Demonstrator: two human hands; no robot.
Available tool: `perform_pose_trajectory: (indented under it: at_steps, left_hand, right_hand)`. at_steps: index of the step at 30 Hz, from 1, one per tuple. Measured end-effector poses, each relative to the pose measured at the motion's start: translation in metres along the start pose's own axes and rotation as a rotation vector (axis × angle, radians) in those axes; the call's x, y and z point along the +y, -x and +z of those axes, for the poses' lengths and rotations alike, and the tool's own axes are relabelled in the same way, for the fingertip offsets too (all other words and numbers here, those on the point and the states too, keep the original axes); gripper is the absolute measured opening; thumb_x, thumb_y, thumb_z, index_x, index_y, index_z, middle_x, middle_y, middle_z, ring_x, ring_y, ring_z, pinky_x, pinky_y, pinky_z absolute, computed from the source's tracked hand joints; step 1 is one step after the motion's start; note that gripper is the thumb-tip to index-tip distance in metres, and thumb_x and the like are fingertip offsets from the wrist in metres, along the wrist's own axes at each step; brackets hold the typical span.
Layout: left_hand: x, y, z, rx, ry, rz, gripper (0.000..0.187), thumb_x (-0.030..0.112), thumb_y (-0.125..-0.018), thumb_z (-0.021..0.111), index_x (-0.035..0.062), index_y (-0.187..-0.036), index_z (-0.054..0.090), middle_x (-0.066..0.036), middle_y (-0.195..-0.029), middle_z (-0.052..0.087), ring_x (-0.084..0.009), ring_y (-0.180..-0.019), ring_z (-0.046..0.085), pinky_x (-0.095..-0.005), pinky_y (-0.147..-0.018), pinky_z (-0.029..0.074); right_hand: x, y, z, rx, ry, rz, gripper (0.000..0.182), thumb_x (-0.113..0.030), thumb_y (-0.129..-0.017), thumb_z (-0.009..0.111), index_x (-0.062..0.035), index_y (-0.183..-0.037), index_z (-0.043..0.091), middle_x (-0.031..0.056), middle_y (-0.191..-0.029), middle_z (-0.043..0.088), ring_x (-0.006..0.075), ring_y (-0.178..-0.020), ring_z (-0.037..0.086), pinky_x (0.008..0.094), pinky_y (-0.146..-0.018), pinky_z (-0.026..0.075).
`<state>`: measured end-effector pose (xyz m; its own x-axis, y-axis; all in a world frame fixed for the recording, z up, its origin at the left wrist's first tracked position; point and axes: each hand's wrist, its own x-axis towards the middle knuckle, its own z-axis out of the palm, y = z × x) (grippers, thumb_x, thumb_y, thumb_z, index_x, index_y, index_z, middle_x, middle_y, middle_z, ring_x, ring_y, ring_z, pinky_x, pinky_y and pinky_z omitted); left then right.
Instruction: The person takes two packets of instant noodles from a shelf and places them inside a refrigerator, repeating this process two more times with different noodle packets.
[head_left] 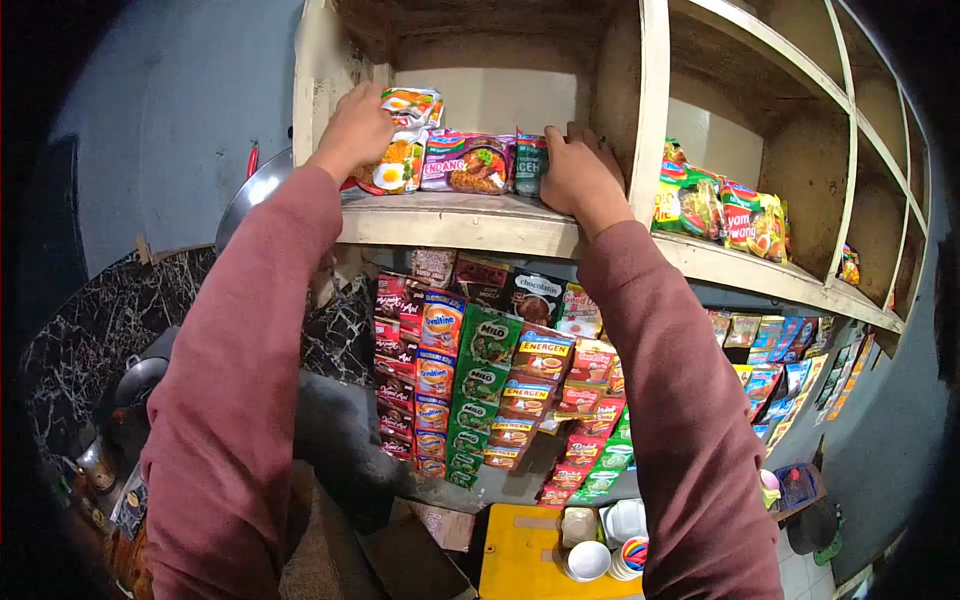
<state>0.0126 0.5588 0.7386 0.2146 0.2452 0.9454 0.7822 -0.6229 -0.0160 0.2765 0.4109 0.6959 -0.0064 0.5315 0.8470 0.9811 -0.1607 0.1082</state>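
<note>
Both my arms reach up to a cream wooden shelf (460,225) holding a short row of instant noodle packets. My left hand (358,128) grips the left end, where a white-and-orange noodle packet (412,104) lies on top of another packet with a fried egg picture (398,165). In the middle stands a purple Rendang noodle packet (470,160). At the right end, my right hand (580,172) is closed against a dark green Aceh noodle packet (529,162). Its fingertips are partly hidden behind the hand.
The neighbouring compartment holds more noodle packets (740,215). Below the shelf hang strips of drink sachets (490,370). A yellow table (515,550) with white bowls (587,561) stands beneath. A large metal pan (245,205) hangs left of the shelf.
</note>
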Motion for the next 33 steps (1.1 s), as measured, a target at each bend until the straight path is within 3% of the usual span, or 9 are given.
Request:
perform_pose_trajectory:
  at_steps: [2,4,6,9,14,20,22,27,33]
  left_hand:
    - [0.001,-0.015,-0.002,-0.047,-0.034,0.004,0.042,0.016,-0.088,0.050,-0.0052,-0.124,0.048,-0.027,-0.128,0.054,-0.0430,-0.117,0.053,-0.0451,-0.099,0.044]
    - [0.009,-0.029,-0.012,-0.105,-0.026,-0.336,0.046,0.021,-0.088,0.053,-0.0062,-0.125,0.048,-0.026,-0.123,0.059,-0.0436,-0.110,0.059,-0.0445,-0.094,0.048]
    - [0.017,-0.036,-0.019,-0.107,-0.082,-0.344,0.056,0.030,-0.085,0.062,-0.0084,-0.124,0.052,-0.028,-0.118,0.062,-0.0420,-0.109,0.061,-0.0428,-0.092,0.050]
    - [0.025,-0.049,-0.027,-0.358,-0.125,-0.421,0.074,0.047,-0.073,0.077,-0.0095,-0.118,0.061,-0.029,-0.123,0.060,-0.0376,-0.112,0.061,-0.0390,-0.095,0.049]
    - [0.021,-0.053,-0.021,-0.204,-0.077,-0.315,0.078,0.047,-0.067,0.082,-0.0140,-0.111,0.063,-0.030,-0.112,0.065,-0.0363,-0.102,0.066,-0.0410,-0.089,0.050]
    - [0.023,-0.058,-0.029,-0.420,-0.114,-0.404,0.092,0.057,-0.057,0.085,-0.0092,-0.117,0.063,-0.026,-0.119,0.063,-0.0339,-0.107,0.065,-0.0381,-0.090,0.051]
    - [0.020,-0.056,-0.025,-0.348,-0.084,-0.370,0.092,0.060,-0.057,0.084,-0.0090,-0.115,0.064,-0.026,-0.118,0.064,-0.0345,-0.106,0.065,-0.0377,-0.089,0.051]
    - [0.027,-0.043,-0.023,-0.043,0.019,-0.238,0.105,0.043,-0.052,0.093,-0.0014,-0.134,0.046,-0.022,-0.125,0.060,-0.0342,-0.117,0.058,-0.0389,-0.099,0.046]
    - [0.038,-0.028,-0.025,0.203,0.009,-0.074,0.095,0.033,-0.052,0.094,0.0069,-0.133,0.050,-0.019,-0.121,0.058,-0.0323,-0.113,0.058,-0.0404,-0.097,0.047]
  right_hand:
    - [-0.001,-0.002,-0.003,-0.060,-0.029,0.005,0.051,-0.007,-0.076,0.061,-0.0040,-0.125,0.051,0.0233,-0.118,0.058,0.0408,-0.114,0.055,0.0474,-0.100,0.043]
    - [0.005,-0.004,0.002,-0.122,-0.062,0.012,0.051,-0.004,-0.075,0.060,-0.0033,-0.125,0.051,0.0239,-0.116,0.059,0.0408,-0.113,0.055,0.0473,-0.099,0.043]
    - [0.010,-0.007,0.014,0.057,-0.107,-0.065,0.050,0.000,-0.074,0.059,-0.0006,-0.123,0.051,0.0257,-0.116,0.058,0.0405,-0.112,0.057,0.0469,-0.098,0.044]
    - [0.009,-0.002,0.010,0.172,-0.065,-0.120,0.048,0.004,-0.072,0.059,0.0009,-0.120,0.054,0.0255,-0.116,0.055,0.0419,-0.109,0.056,0.0458,-0.095,0.047]
    - [0.009,-0.005,0.011,0.216,-0.091,-0.141,0.041,0.005,-0.070,0.062,0.0011,-0.110,0.057,0.0243,-0.117,0.053,0.0419,-0.108,0.056,0.0455,-0.093,0.048]
    - [0.005,-0.002,0.004,0.213,-0.163,-0.124,0.044,0.007,-0.067,0.064,0.0020,-0.107,0.047,0.0271,-0.115,0.053,0.0440,-0.106,0.057,0.0471,-0.091,0.049]
    - [0.005,-0.004,0.006,0.112,-0.188,-0.087,0.045,0.008,-0.067,0.064,0.0017,-0.107,0.044,0.0278,-0.114,0.054,0.0448,-0.105,0.058,0.0478,-0.090,0.049]
    - [0.005,-0.003,0.004,0.248,-0.252,-0.139,0.045,0.009,-0.068,0.063,0.0016,-0.107,0.042,0.0291,-0.110,0.054,0.0473,-0.102,0.058,0.0489,-0.084,0.051]
    - [0.002,-0.004,0.000,0.381,-0.297,-0.177,0.038,0.009,-0.069,0.062,0.0020,-0.104,0.046,0.0250,-0.106,0.053,0.0451,-0.098,0.058,0.0492,-0.083,0.050]
